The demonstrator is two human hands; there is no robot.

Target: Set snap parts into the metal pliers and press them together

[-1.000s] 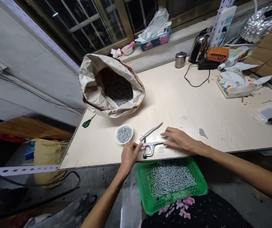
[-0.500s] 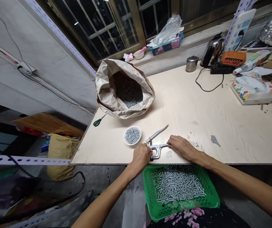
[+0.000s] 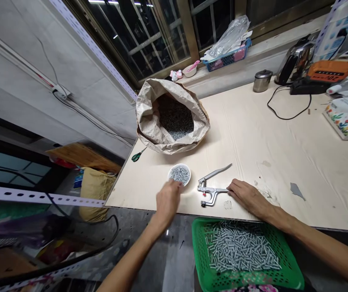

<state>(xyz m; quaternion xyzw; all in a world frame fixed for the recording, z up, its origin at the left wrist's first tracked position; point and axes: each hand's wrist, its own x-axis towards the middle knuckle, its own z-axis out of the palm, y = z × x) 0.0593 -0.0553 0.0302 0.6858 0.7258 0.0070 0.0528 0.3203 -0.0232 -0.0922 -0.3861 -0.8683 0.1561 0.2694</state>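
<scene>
My left hand (image 3: 168,198) is at the near rim of a small white bowl (image 3: 186,182) of short silvery metal pieces. Its fingers are curled together and slightly blurred; whatever is between them is hidden. On the table lies a pair of silver snap-fastener pliers (image 3: 212,190), its two handles spread wide. A spring and a small red part show near its jaws. My right hand (image 3: 248,196) rests on the tabletop with its fingers closed on the end of the pliers' lower handle.
A paper sack (image 3: 174,148) of dark metal pieces stands behind the bowl. Below the table edge is a green basket (image 3: 200,259) with many screw-like pieces. Green-handled scissors (image 3: 136,157) lie at left. A metal canister (image 3: 262,81), kettle (image 3: 295,61) and tissue pack (image 3: 347,117) stand at back right.
My left hand has left the pliers' jaws and moved left to the bowl. My right hand stays at the pliers' handle. The camera view has shifted left.
</scene>
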